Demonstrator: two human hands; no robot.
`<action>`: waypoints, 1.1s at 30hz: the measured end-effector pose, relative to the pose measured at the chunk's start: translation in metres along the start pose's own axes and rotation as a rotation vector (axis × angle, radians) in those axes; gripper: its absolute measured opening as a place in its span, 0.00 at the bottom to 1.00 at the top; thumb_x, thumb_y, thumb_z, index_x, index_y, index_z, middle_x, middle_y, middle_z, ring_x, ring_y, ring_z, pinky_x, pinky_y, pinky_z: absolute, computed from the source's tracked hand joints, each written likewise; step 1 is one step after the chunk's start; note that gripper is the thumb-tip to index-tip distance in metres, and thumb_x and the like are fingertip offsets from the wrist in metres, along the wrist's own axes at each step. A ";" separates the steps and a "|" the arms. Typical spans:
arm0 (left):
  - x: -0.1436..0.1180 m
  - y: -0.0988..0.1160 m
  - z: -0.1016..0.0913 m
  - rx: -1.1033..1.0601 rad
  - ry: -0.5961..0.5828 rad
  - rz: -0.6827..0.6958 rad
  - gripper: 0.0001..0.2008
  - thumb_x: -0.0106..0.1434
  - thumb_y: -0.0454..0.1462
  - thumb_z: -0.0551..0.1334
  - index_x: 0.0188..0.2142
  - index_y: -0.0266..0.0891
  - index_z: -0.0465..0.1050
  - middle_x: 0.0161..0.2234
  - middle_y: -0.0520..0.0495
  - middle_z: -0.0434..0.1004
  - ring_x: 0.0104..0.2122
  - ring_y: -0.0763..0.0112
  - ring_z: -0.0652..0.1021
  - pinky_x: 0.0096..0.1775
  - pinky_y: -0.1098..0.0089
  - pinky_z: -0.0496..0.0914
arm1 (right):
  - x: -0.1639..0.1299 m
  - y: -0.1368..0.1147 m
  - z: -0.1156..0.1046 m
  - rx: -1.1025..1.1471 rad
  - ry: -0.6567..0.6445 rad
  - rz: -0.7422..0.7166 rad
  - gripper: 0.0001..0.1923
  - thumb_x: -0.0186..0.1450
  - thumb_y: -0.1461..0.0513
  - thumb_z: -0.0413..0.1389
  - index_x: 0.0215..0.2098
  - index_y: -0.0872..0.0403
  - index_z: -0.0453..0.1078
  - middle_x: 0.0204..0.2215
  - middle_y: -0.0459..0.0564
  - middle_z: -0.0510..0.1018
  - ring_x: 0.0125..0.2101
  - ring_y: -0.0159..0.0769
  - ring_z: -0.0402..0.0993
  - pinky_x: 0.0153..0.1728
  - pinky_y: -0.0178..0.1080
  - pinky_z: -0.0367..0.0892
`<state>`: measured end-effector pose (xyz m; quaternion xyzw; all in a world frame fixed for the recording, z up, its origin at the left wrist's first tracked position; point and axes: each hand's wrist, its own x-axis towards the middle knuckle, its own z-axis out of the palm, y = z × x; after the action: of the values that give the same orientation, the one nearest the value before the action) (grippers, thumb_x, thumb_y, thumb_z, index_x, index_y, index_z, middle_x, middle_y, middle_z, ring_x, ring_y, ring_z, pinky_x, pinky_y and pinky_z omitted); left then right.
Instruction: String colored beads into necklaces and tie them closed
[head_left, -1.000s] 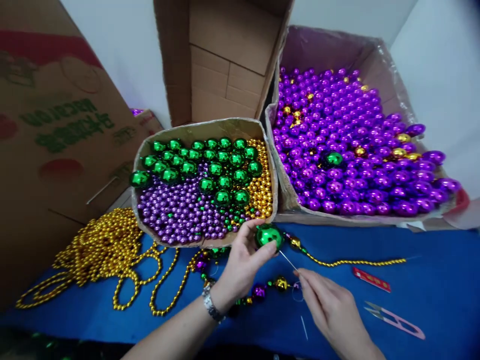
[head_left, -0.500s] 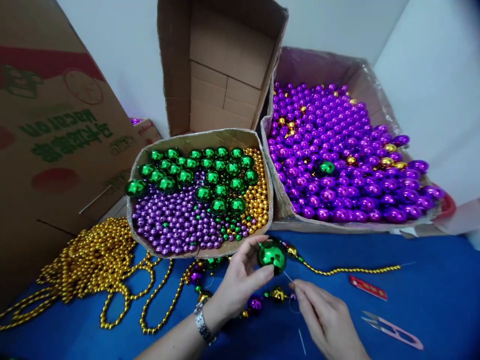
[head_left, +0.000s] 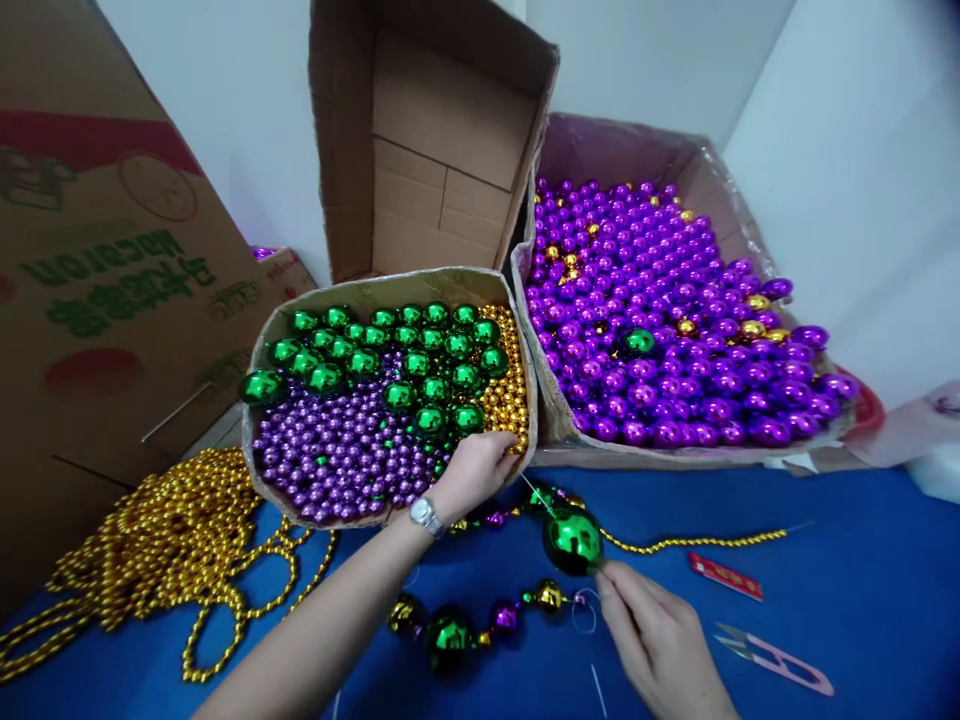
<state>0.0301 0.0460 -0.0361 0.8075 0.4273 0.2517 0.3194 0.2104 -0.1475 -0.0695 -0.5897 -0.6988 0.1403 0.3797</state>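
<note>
On the blue tabletop (head_left: 862,560), the mixed bead box (head_left: 390,290) takes the left hand (head_left: 472,465), its grip curled among gold beads, contents hidden. Right hand (head_left: 660,645) pinches the needle thread under the strung green ball (head_left: 572,540); best kept taut.

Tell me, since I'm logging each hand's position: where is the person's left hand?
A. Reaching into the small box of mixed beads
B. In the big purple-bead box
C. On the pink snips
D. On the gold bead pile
A: the left hand reaches over the front rim of the small box into its beads.
</note>
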 end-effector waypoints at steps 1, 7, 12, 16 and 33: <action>0.005 -0.003 0.005 -0.010 -0.010 -0.007 0.04 0.55 0.33 0.62 0.31 0.41 0.75 0.33 0.43 0.78 0.37 0.57 0.76 0.44 0.64 0.64 | 0.000 0.000 0.000 -0.005 -0.001 0.005 0.09 0.69 0.64 0.44 0.37 0.52 0.65 0.21 0.45 0.69 0.22 0.33 0.68 0.26 0.34 0.62; 0.018 -0.009 0.016 -0.171 0.004 -0.065 0.04 0.51 0.31 0.63 0.27 0.40 0.74 0.31 0.43 0.76 0.39 0.56 0.74 0.47 0.61 0.63 | -0.002 0.002 -0.001 0.004 -0.018 0.060 0.09 0.70 0.63 0.43 0.36 0.52 0.65 0.23 0.46 0.70 0.22 0.32 0.66 0.25 0.34 0.59; 0.001 0.004 0.004 -0.460 0.025 -0.154 0.12 0.55 0.37 0.64 0.41 0.39 0.75 0.34 0.43 0.76 0.35 0.62 0.76 0.42 0.63 0.69 | -0.001 0.004 0.001 0.014 -0.029 0.083 0.10 0.70 0.63 0.43 0.33 0.52 0.63 0.23 0.45 0.69 0.22 0.32 0.65 0.25 0.34 0.58; -0.021 0.015 -0.005 -0.827 0.039 -0.266 0.15 0.60 0.39 0.61 0.46 0.36 0.71 0.34 0.43 0.77 0.33 0.68 0.78 0.40 0.65 0.72 | 0.002 0.001 0.003 0.016 -0.055 0.102 0.11 0.70 0.63 0.42 0.30 0.51 0.61 0.21 0.44 0.66 0.20 0.31 0.63 0.24 0.33 0.56; -0.045 0.027 0.000 -1.383 0.078 -0.462 0.10 0.55 0.33 0.67 0.38 0.35 0.73 0.37 0.44 0.79 0.36 0.69 0.79 0.39 0.70 0.74 | 0.003 -0.005 0.008 -0.026 -0.086 0.076 0.12 0.70 0.63 0.42 0.30 0.52 0.62 0.21 0.44 0.69 0.22 0.32 0.67 0.26 0.33 0.58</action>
<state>0.0223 -0.0039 -0.0223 0.3007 0.3412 0.4189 0.7860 0.2013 -0.1441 -0.0705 -0.6139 -0.6934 0.1707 0.3364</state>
